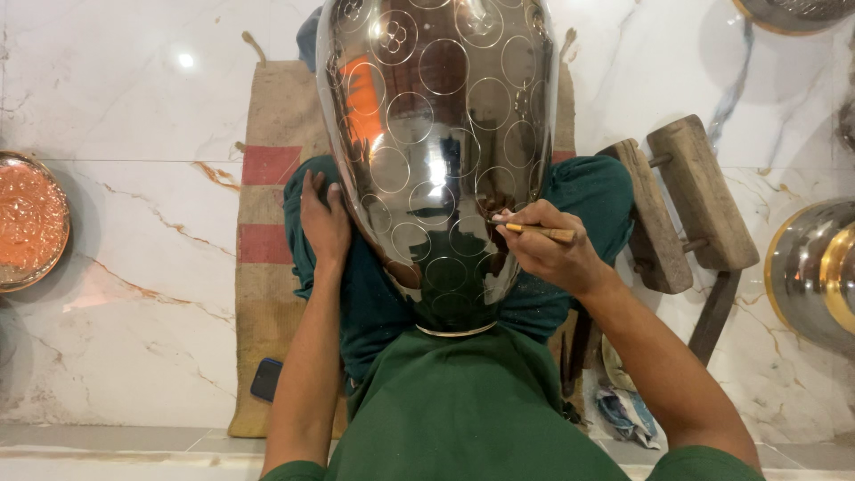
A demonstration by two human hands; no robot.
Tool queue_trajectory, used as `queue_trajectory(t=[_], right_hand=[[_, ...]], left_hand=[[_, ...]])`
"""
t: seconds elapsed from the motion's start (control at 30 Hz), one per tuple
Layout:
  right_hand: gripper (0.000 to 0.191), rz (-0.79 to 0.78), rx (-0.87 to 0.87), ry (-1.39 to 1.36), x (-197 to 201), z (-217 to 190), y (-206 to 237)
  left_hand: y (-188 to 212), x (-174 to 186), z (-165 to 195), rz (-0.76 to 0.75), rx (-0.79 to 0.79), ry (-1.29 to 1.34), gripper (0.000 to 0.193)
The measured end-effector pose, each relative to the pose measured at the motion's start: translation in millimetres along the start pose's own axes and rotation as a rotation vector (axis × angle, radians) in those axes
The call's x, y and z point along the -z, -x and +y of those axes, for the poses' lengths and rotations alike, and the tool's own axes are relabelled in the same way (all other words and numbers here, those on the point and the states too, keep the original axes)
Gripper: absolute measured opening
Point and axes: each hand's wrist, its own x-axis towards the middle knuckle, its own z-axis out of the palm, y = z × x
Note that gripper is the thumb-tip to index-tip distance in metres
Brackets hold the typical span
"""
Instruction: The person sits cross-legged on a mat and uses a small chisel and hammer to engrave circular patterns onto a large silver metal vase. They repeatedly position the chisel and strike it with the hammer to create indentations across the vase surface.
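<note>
Polished steel vessel [441,160], circle-marked, resting in the seated person's lap. Right hand [552,254]: fingers pinched on a thin wooden marking stick [539,232], tip at the surface. Left hand [322,223]: fingers flat, bracing the side. Risk: slick curve could skid the tip, spoiling a circle.

Dark phone [265,379], screen apparently off, lying on burlap mat [267,294] edge by left elbow. No packages, labels, signs visible.

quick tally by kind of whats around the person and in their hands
metal pots: 4, one shiny pot steadied by the left hand, three at the picture's edges
marking stick in the right hand: 1
wooden stand: 1
burlap mat: 1
phone: 1
total: 8
</note>
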Motion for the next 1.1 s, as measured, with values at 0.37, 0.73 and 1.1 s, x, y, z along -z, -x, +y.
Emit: queue_trajectory(t=[0.37, 0.73, 1.1], right_hand=[[0.026, 0.417, -0.4, -0.51, -23.9, -1.9, 35.2], [0.025, 0.443, -0.464, 0.133, -49.9, -70.4, 32.4], [0.029, 0.461, -0.391, 0.246, -63.5, -63.1, 36.9]], left_hand=[[-4.6, -4.7, -9.8, 0.019, -0.007, -0.006, 0.054], [-1.7, 0.4, -3.0, 0.024, 0.01, 0.021, 0.053], [-0.2, 1.3, 1.7, 0.011, 0.002, 0.067, 0.053]])
